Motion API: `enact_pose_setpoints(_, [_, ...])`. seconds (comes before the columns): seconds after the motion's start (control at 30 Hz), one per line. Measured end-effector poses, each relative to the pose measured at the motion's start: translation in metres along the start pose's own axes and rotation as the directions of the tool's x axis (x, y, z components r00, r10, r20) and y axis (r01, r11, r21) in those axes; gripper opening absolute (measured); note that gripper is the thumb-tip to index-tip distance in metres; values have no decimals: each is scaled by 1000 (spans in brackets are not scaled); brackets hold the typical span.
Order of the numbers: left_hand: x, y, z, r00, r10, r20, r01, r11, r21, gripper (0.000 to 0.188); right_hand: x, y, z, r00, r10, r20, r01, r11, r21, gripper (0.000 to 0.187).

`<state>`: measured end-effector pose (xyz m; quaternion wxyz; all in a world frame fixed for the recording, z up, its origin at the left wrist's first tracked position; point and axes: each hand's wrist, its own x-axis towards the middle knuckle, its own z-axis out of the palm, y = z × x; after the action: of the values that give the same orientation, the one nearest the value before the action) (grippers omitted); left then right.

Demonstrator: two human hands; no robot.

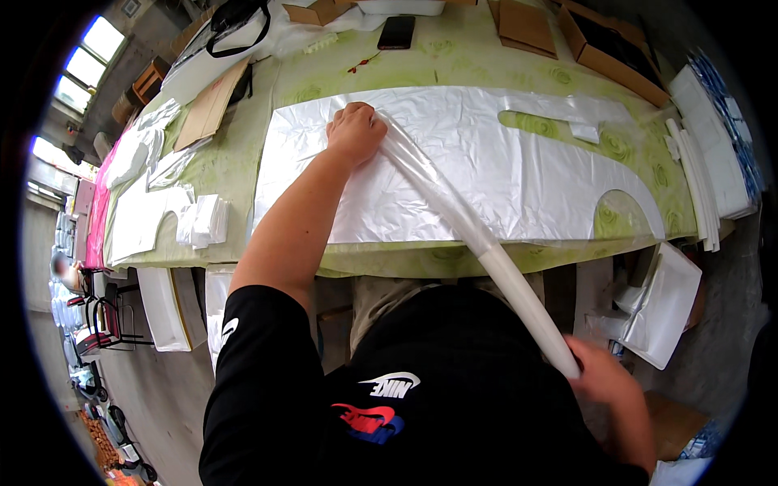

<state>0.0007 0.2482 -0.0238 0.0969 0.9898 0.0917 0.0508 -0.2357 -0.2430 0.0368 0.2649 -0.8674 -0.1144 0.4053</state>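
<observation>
A thin white plastic apron sheet (486, 170) lies spread over the table, with a neck loop and curved cut-outs toward its right side. Slanting across it and past the table's front edge is a long white tube (519, 292) with film along its upper part. My left hand (356, 134) is closed at the tube's upper end, fingers curled and pressing near the sheet's far left. Down by my right hip, my right hand (604, 377) grips the tube's lower end; motion blurs this hand slightly.
Green patterned cloth covers the table (454, 61). Folded white plastic pieces (203, 220) lie at left, near a cardboard sheet (212, 105). A phone (396, 32) and an open cardboard box (608, 53) sit at the far side. White rolls (693, 186) stand along the right edge.
</observation>
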Motion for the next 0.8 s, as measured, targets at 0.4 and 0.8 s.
enact_pose_setpoints(0.4, [-26, -7, 37, 794, 380, -475, -541, 797, -267, 73, -20, 62, 40, 962, 194, -192, -94, 896, 434, 59])
enact_pose_setpoints(0.8, [-165, 26, 3, 586, 809, 57, -791, 585, -178, 63, 164, -76, -76, 643, -629, -437, 380, 757, -531, 47])
